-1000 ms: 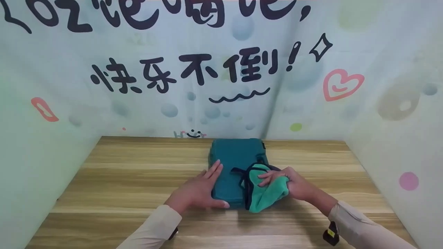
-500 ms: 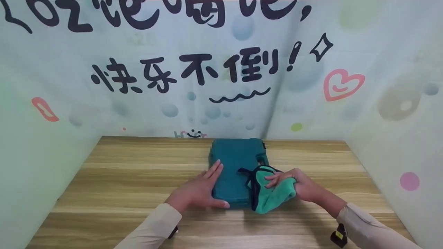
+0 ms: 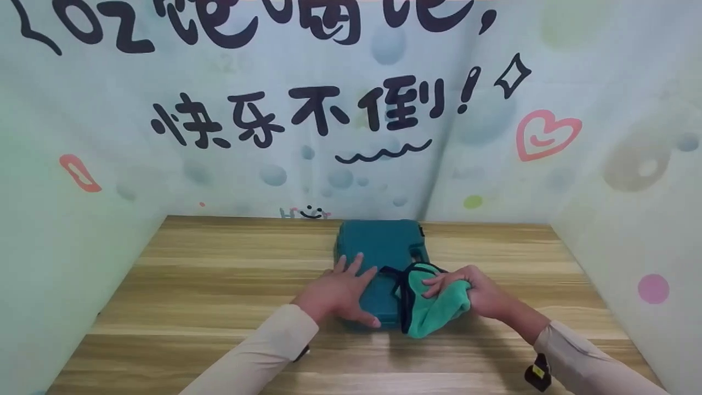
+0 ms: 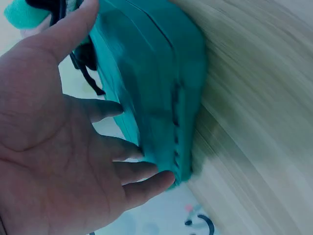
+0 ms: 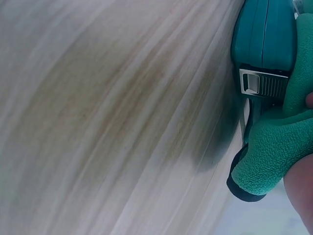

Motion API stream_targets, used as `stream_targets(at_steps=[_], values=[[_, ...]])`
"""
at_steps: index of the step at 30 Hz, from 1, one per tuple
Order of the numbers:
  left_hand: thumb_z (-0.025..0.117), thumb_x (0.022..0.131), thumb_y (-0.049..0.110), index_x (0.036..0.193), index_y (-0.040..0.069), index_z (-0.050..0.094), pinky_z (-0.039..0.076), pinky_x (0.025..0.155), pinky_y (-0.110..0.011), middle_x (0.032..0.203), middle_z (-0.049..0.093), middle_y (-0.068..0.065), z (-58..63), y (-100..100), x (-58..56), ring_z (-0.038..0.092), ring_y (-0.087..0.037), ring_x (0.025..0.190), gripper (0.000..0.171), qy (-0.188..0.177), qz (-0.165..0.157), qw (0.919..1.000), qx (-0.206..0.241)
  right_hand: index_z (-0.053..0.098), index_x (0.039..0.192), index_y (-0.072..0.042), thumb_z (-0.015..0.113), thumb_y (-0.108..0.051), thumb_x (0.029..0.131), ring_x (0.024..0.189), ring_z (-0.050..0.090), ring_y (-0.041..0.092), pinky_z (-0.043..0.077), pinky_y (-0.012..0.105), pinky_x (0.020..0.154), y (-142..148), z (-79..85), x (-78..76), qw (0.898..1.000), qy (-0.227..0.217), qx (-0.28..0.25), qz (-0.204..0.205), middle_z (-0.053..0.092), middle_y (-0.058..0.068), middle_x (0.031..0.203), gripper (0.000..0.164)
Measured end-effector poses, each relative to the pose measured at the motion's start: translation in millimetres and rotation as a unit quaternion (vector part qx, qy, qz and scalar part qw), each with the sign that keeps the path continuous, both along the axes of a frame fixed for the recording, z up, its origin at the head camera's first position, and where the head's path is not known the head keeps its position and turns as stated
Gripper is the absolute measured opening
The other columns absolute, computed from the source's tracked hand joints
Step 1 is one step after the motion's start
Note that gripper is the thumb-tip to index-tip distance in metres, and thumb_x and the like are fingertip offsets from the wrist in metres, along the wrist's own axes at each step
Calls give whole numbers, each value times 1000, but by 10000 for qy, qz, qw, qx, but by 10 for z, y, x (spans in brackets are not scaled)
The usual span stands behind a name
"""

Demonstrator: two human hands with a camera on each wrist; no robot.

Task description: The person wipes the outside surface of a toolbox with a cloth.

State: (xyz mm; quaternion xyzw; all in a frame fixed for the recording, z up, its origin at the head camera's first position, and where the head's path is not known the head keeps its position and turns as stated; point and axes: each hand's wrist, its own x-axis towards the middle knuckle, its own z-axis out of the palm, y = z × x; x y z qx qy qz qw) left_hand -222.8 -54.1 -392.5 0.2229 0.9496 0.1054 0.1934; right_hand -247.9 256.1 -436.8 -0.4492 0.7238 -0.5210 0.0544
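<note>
A teal plastic case [image 3: 378, 241] lies flat on the wooden table, a handle cut-out on its right side. My left hand [image 3: 340, 296], fingers spread, is over the case's left part; in the left wrist view the palm [image 4: 58, 147] shows and the fingertips are close to the case's edge. Whether they touch it is unclear. My right hand [image 3: 482, 291] grips a green fleecy cloth [image 3: 433, 312] with dark trim and a cord, bunched over the case's right front. A latch [image 5: 264, 83] on the case shows beside the cloth in the right wrist view.
The wooden table [image 3: 230, 274] extends on both sides of the case. A printed backdrop [image 3: 247, 181] rises behind the table, with pale walls at left and right. A black wrist device [image 3: 538, 373] hangs by the right sleeve.
My left hand has shifted right from the case's left edge, fingers spreading over its top. The right hand and cloth first slid a little to the right, then stayed nearly still.
</note>
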Motion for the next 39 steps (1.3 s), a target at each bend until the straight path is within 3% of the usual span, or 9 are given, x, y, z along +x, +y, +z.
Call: stream_targets(at_steps=[7,13,18,23,28,33,39], values=[[79,78,65,164,12,19,11,117,-60,169,5,-15,-68,273,-30,0,-47,150,118,463,-118,9985,-250,75,86,-2,62,16,90,116,63,40,41,35,107,-14,-3,18,9999,53,-84,74,75,19,98,22],[78,77,67,164,19,23,13,116,-62,168,5,-16,-118,303,-48,2,-53,147,114,673,-200,9970,-326,73,90,-3,76,8,86,123,59,40,42,35,106,-1,-16,63,9999,57,140,-9,74,16,108,12],[78,77,68,164,21,25,15,115,-63,168,8,-17,-139,288,-53,4,-54,147,112,757,-270,9963,-304,72,102,-7,80,3,85,133,49,40,38,34,109,38,-42,147,9995,13,304,48,70,16,120,21],[78,76,69,163,23,26,15,115,-63,168,9,-16,-145,277,-54,4,-54,147,112,781,-253,9965,-181,71,106,-6,78,5,86,137,44,40,37,35,110,61,-83,154,9997,-160,153,65,68,19,124,24],[79,75,68,163,24,26,13,116,-62,168,9,-15,-168,267,-59,2,-54,147,112,776,-234,9967,-47,72,106,-1,72,12,88,134,46,44,36,37,111,87,-151,55,9995,-125,-273,52,67,26,120,22],[79,77,65,164,26,23,9,116,-62,168,7,-13,-185,278,-67,-1,-52,148,110,643,-243,9976,3,72,108,2,68,14,90,127,54,43,37,35,109,137,-215,-106,9985,-44,-365,-405,68,26,118,22],[79,77,65,164,26,22,10,116,-62,169,7,-13,-186,283,-58,-1,-52,148,110,609,-251,9978,-27,73,118,0,62,10,96,125,58,35,39,29,106,164,-244,-303,9918,67,353,-1226,71,14,120,27]])
